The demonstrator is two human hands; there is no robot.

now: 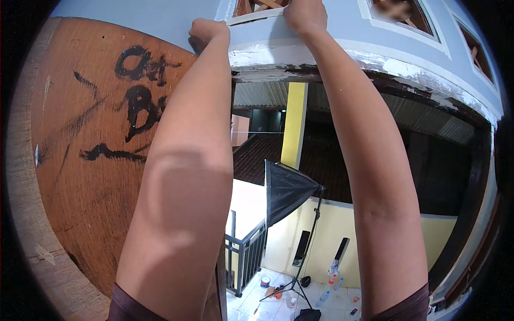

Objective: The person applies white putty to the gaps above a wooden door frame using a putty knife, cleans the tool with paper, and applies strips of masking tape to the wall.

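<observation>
Both my arms reach up to the blue-grey wall (267, 33) above a large frame opening. My left hand (210, 33) is closed, knuckles up, near the lower left corner of a small white-framed vent opening. Higher and to the right, my right hand (308, 16) has its fingers bent at the vent's lower edge, its top cut off by the picture's edge. A narrow pale strip (255, 17) runs between the two hands along that edge; I cannot tell whether it is tape or trim. What my fingers hold is hidden.
A brown wooden panel (80, 198) with black paint marks stands at left. Peeling white paint covers the frame's top beam (396, 67). Below, beyond the opening, are a black softbox light (289, 192) on a stand, a grey railing (251, 259), and bottles (323, 298) on white tiles.
</observation>
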